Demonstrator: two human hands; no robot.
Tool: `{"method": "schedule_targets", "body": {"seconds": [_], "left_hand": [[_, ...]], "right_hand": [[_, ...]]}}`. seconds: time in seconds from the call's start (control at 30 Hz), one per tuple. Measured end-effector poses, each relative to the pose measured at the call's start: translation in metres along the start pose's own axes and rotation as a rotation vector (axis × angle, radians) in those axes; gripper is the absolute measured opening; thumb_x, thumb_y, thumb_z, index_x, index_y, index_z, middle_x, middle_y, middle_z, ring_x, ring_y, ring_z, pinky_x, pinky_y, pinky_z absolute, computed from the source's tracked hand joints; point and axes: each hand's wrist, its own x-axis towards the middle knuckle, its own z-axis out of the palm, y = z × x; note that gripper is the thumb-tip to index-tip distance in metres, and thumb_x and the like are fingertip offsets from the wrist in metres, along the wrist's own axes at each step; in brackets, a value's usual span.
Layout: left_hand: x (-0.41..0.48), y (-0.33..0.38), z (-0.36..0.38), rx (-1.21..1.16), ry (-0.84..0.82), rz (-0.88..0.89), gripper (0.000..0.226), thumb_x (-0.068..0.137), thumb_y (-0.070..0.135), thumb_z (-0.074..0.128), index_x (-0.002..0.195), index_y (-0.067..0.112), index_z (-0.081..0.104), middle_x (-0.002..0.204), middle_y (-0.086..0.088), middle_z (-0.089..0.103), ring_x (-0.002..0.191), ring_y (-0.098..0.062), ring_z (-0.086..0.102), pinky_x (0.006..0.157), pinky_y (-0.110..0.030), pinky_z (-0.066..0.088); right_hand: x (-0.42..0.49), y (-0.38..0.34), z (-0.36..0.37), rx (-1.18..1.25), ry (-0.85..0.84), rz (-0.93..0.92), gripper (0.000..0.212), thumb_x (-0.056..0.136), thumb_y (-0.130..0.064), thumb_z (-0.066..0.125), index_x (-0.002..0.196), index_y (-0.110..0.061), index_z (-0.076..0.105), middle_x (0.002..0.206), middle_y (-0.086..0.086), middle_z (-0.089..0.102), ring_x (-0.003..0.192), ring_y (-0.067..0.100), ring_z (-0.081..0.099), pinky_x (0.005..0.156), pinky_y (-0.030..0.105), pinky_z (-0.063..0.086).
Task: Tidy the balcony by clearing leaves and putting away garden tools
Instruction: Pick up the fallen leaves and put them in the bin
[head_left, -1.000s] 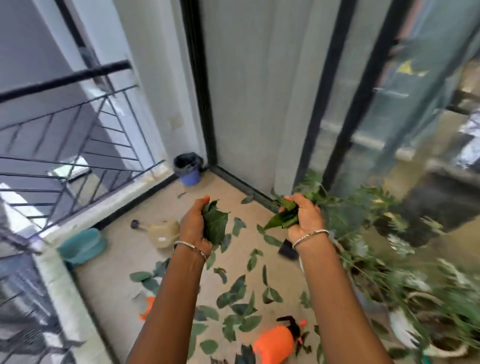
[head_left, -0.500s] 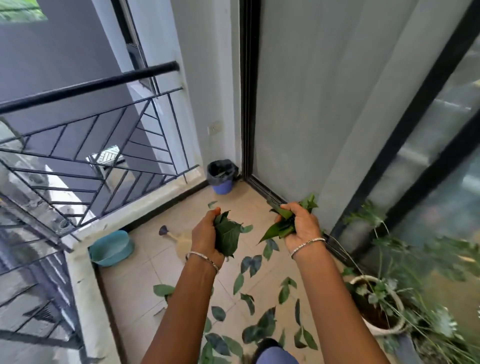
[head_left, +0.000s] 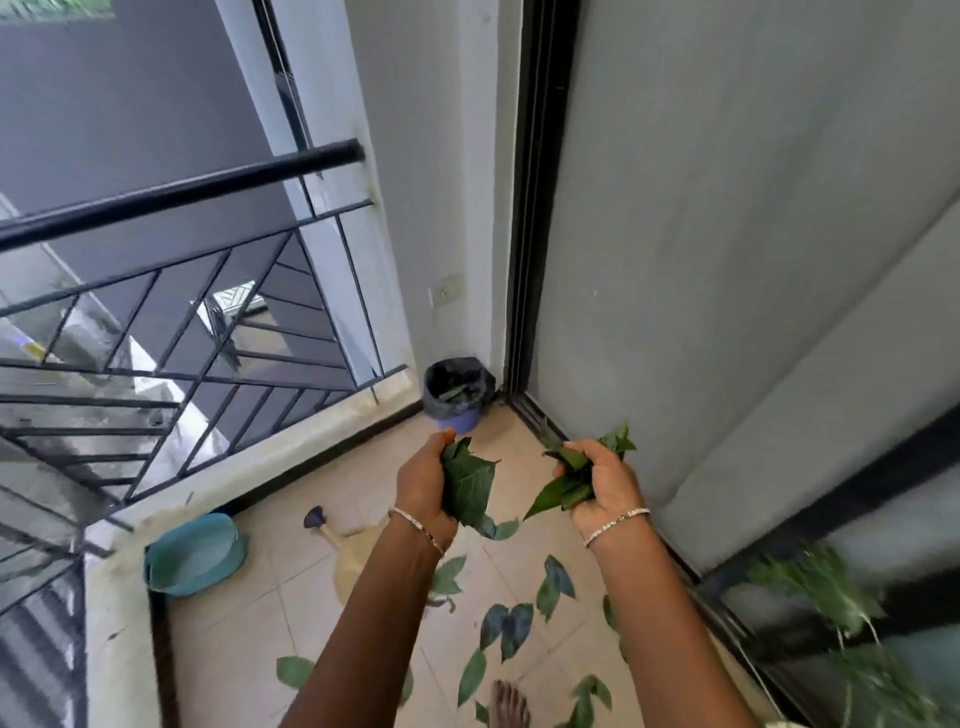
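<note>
1. Grip: left hand (head_left: 423, 483) fingers clamped on a leaf bunch (head_left: 470, 483); right hand (head_left: 605, 486) fingers clamped on a second bunch (head_left: 563, 491). Both are held over the floor (head_left: 249, 649), short of the bin (head_left: 452, 395).
2. Vs 0.5 s ago: bin nearer, hands closer to it, grips unchanged.
3. On the floor: loose leaves (head_left: 506, 626), watering can (head_left: 353, 556), teal basin (head_left: 195, 553) below the railing (head_left: 182, 192). Bin sits in the corner.

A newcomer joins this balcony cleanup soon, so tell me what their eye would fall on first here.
Two hands at centre stand out first: the left hand grips broad leaves, the right hand grips narrower leaves. Just beyond them a small bin with a black liner sits in the far corner by the door frame. Scattered over the tiled floor at the bottom of the view lie loose leaves.
</note>
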Motion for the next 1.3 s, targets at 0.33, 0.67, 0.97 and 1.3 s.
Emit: {"method": "schedule_targets", "body": {"seconds": [0.33, 0.67, 0.97, 1.3], "left_hand": [[0.135, 0.063, 0.061, -0.112, 0.062, -0.042, 0.024, 0.092, 0.029, 0.060, 0.075, 0.012, 0.063, 0.056, -0.008, 0.059, 0.040, -0.020, 0.057, 0.040, -0.020, 0.046], [0.335, 0.126, 0.103, -0.165, 0.220, -0.151, 0.023, 0.093, 0.024, 0.060, 0.074, 0.011, 0.062, 0.054, -0.008, 0.059, 0.037, -0.021, 0.056, 0.039, -0.020, 0.045], [0.532, 0.152, 0.116, -0.089, 0.403, -0.204, 0.018, 0.089, 0.024, 0.066, 0.079, 0.010, 0.066, 0.075, -0.015, 0.067, 0.066, -0.030, 0.061, 0.069, -0.039, 0.053], [0.743, 0.086, 0.081, 0.034, 0.505, -0.270, 0.021, 0.089, 0.023, 0.068, 0.076, 0.007, 0.064, 0.075, -0.016, 0.068, 0.066, -0.030, 0.065, 0.070, -0.042, 0.056]], "right_hand": [[0.149, -0.036, 0.110, -0.065, 0.024, 0.060, 0.015, 0.084, 0.004, 0.058, 0.071, -0.002, 0.055, 0.067, 0.012, 0.055, 0.049, 0.018, 0.053, 0.042, 0.021, 0.048], [0.341, -0.020, 0.214, -0.205, 0.139, 0.148, 0.014, 0.082, 0.004, 0.063, 0.076, -0.006, 0.056, 0.072, 0.015, 0.058, 0.050, 0.021, 0.057, 0.039, 0.022, 0.047], [0.536, 0.032, 0.279, -0.394, 0.174, 0.222, 0.018, 0.078, -0.005, 0.075, 0.093, -0.006, 0.063, 0.080, 0.012, 0.064, 0.060, 0.021, 0.060, 0.044, 0.024, 0.049], [0.780, 0.194, 0.239, -0.575, 0.153, 0.457, 0.091, 0.043, -0.031, 0.092, 0.125, -0.004, 0.062, 0.103, 0.016, 0.071, 0.065, 0.026, 0.069, 0.053, 0.033, 0.054]]}}
